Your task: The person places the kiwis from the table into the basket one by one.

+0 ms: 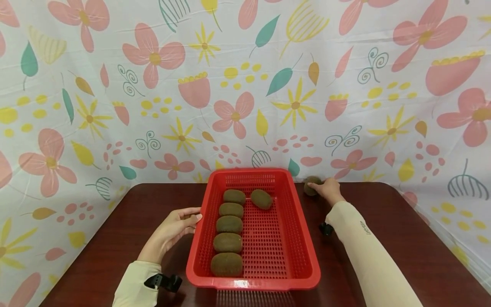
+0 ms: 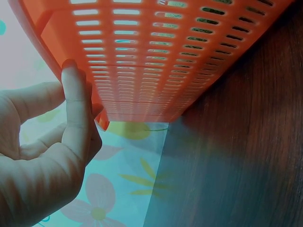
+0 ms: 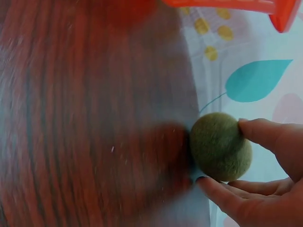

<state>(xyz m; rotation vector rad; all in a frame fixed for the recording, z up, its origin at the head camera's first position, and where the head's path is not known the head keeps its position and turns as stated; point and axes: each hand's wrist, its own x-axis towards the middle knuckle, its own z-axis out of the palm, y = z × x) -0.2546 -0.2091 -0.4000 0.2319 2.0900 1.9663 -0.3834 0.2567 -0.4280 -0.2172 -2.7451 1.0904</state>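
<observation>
A red plastic basket (image 1: 303,226) stands on the table in the head view. Inside it, several brown kiwis (image 1: 229,224) lie in a column along the left side, and a single kiwi (image 1: 261,199) sits to the right of the farthest one. At the basket's left rim, my left hand (image 1: 172,232) holds the edge, fingertips against the outer wall (image 2: 137,61). My right hand (image 1: 329,190) pinches another kiwi (image 3: 220,146) between thumb and fingers, right of the basket's far corner. This kiwi is at the table's back edge; whether it touches the tabletop I cannot tell.
The dark wood table (image 1: 111,264) extends on both sides of the basket. A floral cloth (image 1: 245,85) hangs close behind the table's back edge. Black wrist-worn devices (image 1: 165,282) are on both wrists.
</observation>
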